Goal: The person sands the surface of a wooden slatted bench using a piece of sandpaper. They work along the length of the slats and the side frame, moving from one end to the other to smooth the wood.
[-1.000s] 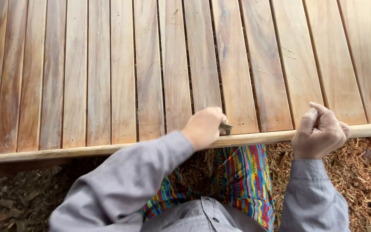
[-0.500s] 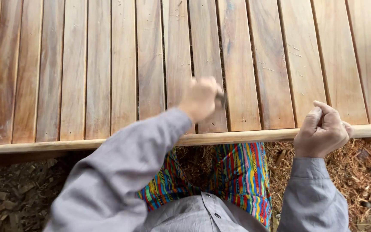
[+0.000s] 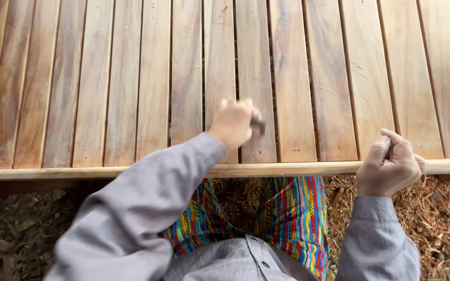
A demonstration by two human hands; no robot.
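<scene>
My left hand is closed around a small dark pad, pressed on a plank of the slatted wooden table top, a short way in from the front edge. The hand is blurred with motion, and most of the pad is hidden under the fingers. My right hand rests curled over the table's front edge rail at the right, fingers folded, gripping the rail. Both arms wear grey sleeves.
The planks run away from me, with narrow gaps between them. Below the edge lie wood chips and straw mulch on the ground. My lap shows bright striped multicoloured fabric.
My left hand has moved with the pad from the front edge rail up onto the planks, away from me. My right hand has stayed on the rail.
</scene>
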